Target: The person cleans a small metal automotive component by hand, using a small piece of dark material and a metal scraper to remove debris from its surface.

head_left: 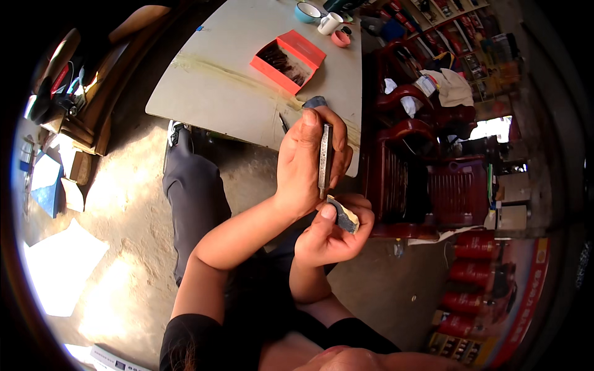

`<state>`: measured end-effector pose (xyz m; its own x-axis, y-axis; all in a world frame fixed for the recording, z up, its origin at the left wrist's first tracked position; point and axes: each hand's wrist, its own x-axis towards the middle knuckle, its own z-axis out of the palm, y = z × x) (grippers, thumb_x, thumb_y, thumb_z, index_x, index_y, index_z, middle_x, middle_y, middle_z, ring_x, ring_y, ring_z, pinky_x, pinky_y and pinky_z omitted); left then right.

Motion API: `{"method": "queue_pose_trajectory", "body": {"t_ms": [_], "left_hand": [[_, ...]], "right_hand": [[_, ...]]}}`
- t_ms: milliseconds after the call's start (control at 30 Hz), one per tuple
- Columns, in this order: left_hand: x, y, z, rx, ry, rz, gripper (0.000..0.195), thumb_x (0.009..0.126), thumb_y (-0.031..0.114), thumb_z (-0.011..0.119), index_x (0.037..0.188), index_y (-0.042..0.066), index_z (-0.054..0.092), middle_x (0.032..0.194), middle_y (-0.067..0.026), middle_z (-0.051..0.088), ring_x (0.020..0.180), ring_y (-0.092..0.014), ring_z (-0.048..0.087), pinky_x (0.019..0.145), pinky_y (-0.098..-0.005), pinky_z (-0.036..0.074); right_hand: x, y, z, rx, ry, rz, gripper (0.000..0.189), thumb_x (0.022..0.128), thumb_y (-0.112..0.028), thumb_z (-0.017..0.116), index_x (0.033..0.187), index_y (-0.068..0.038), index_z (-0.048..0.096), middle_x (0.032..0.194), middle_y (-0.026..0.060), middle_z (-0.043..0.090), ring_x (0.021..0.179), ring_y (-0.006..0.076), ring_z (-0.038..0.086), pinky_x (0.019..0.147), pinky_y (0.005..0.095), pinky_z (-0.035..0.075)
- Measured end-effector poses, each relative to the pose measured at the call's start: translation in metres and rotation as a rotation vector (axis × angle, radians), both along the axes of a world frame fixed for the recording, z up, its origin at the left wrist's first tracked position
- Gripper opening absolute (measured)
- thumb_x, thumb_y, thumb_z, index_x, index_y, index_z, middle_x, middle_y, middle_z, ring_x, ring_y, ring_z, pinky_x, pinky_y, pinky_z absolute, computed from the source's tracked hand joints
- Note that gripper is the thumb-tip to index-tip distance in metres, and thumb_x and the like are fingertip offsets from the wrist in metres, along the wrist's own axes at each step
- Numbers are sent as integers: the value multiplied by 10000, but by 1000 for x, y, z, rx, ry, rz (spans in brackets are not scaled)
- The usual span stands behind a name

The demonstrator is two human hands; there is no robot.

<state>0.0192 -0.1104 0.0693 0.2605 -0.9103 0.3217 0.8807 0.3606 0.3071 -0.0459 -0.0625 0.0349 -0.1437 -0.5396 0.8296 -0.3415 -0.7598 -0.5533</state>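
Observation:
In my left hand (pixel 304 160) is a narrow grey metal bar (pixel 325 157), held lengthwise between the thumb side and the curled fingers. My right hand (pixel 335 234), just below it, pinches a small folded piece of dark sandpaper (pixel 344 218) with a pale yellowish torn edge. The sandpaper sits close to the bar's lower end; I cannot tell if they touch. Behind my left fingertips, a dark grey piece (pixel 316 101), perhaps more sandpaper, shows on the table. A thin dark pointed tool (pixel 283 123) lies near the table's edge, partly hidden by my left hand.
On the pale table (pixel 213 88) stand an open red box (pixel 278 83) with dark pieces inside, a white mug (pixel 330 23), a blue bowl (pixel 307 13) and a pink cup (pixel 340 39). Dark red wooden chairs (pixel 457 185) are at right. Another person's arm (pixel 139 21) shows upper left.

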Motion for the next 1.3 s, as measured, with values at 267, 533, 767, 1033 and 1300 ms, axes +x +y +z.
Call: {"method": "queue_pose_trajectory", "body": {"t_ms": [267, 533, 767, 1033, 1300], "left_hand": [[0, 8, 0, 11, -22, -17, 463, 1001, 477, 288, 775, 89, 398, 471, 23, 345, 319, -66, 271, 347, -210, 243], [2, 11, -2, -6, 15, -72, 470, 1007, 447, 305, 777, 64, 449, 482, 14, 382, 361, -66, 330, 385, -209, 283], [-6, 8, -2, 7, 35, -114, 467, 1012, 435, 295, 796, 56, 462, 471, 12, 393, 363, -68, 342, 377, -205, 280], [-11, 5, -5, 9, 15, -107, 464, 1013, 430, 297, 793, 56, 461, 471, 17, 394, 366, -61, 342, 372, -198, 276], [-12, 3, -7, 48, -22, -53, 457, 1010, 432, 316, 776, 67, 458, 476, 20, 398, 374, -58, 352, 380, -196, 282]], "right_hand": [[-3, 8, 0, 18, 21, 54, 254, 830, -118, 625, 869, 40, 430, 768, 125, 551, 662, 150, 521, 589, 253, 426], [-5, 11, 1, 12, 37, 59, 249, 833, -117, 623, 871, 41, 435, 776, 117, 550, 659, 142, 516, 589, 249, 425], [-9, 9, 0, -5, 32, 6, 275, 840, -157, 621, 881, 52, 446, 767, 103, 533, 628, 129, 498, 555, 239, 409], [-10, 6, -2, -20, 23, -27, 304, 843, -186, 637, 872, 50, 447, 762, 97, 521, 625, 131, 497, 547, 241, 404], [-11, 6, -2, 12, 7, -45, 282, 837, -157, 639, 877, 48, 450, 804, 105, 529, 675, 145, 513, 589, 249, 421]]}}
